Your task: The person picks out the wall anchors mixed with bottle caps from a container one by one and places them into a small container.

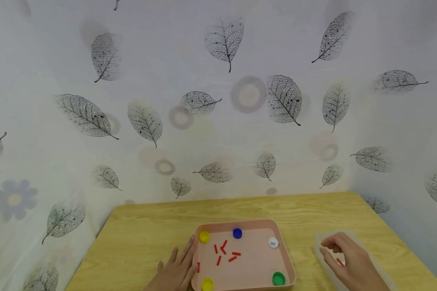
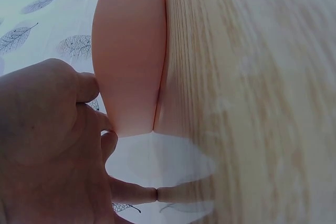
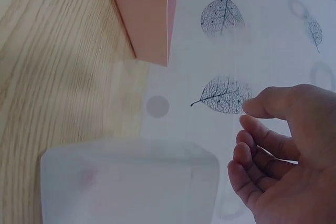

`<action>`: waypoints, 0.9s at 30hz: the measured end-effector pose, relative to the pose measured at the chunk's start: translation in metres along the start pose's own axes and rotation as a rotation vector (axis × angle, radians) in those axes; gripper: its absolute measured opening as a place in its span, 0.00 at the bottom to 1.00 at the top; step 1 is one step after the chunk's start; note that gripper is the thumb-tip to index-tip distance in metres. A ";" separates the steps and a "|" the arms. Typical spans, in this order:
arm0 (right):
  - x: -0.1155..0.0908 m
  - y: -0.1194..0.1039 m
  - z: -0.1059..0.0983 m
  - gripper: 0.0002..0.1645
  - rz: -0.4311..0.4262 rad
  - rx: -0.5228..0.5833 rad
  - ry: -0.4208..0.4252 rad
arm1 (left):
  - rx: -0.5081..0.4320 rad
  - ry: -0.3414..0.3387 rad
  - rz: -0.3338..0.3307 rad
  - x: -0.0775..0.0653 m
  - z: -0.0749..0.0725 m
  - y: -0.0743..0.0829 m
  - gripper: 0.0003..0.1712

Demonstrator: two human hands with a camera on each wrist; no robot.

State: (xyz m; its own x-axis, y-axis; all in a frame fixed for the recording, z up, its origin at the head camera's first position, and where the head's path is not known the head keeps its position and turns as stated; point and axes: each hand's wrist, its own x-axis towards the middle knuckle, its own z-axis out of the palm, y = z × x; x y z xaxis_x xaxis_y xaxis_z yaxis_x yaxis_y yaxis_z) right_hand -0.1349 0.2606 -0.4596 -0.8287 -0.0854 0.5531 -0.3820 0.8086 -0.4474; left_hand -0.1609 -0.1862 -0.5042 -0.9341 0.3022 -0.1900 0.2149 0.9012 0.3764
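A pink tray (image 1: 256,260) holds several small red sticks (image 1: 223,250), two yellow caps (image 1: 204,237), a blue cap (image 1: 237,233), a white cap (image 1: 273,242) and a green cap (image 1: 278,279). My left hand (image 1: 176,268) rests against the tray's left side, fingers fairly straight; in the left wrist view its fingertips touch the outer wall (image 2: 131,51). Over a translucent white box (image 3: 131,187) on the right hovers my right hand (image 1: 353,258), fingers loosely bent, thumb and index slightly apart, nothing between them. A red stick (image 1: 340,262) shows inside the box below it.
The wooden table (image 1: 149,230) carries the tray near its front middle and the box to the right. Wall covering (image 1: 218,133) printed with leaves rises behind the table and at both sides. One red stick (image 1: 198,267) lies at the tray's left wall beside my left hand.
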 end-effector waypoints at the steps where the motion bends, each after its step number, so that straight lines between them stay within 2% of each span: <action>1: 0.001 -0.002 0.001 0.18 0.009 0.002 -0.006 | -0.001 0.002 -0.001 0.000 0.000 0.000 0.38; 5: 0.006 -0.010 0.008 0.17 0.040 -0.006 -0.039 | -0.005 0.012 0.002 0.000 0.000 0.000 0.38; 9: 0.011 -0.017 0.014 0.18 0.036 -0.011 -0.057 | -0.005 0.016 0.010 0.000 0.000 -0.001 0.38; 16: 0.020 -0.028 0.026 0.14 0.042 0.056 -0.073 | 0.029 0.031 0.019 0.001 0.000 0.001 0.38; 19: 0.022 -0.030 0.034 0.14 0.027 0.079 -0.071 | 0.038 0.036 0.029 0.002 0.000 0.003 0.37; 23: 0.024 -0.028 0.046 0.16 -0.037 0.097 -0.048 | 0.032 0.023 0.033 0.001 -0.002 0.002 0.37; 27: 0.024 -0.029 0.056 0.15 -0.045 0.120 -0.066 | 0.025 0.012 0.034 -0.001 -0.001 0.000 0.37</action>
State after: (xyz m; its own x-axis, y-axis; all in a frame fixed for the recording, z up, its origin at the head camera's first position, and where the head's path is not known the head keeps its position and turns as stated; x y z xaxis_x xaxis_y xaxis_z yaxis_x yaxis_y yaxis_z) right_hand -0.1664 0.2025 -0.4728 -0.8332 -0.1617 0.5287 -0.4626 0.7277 -0.5064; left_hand -0.1605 -0.1865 -0.5028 -0.9292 0.3297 -0.1668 0.2539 0.8977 0.3601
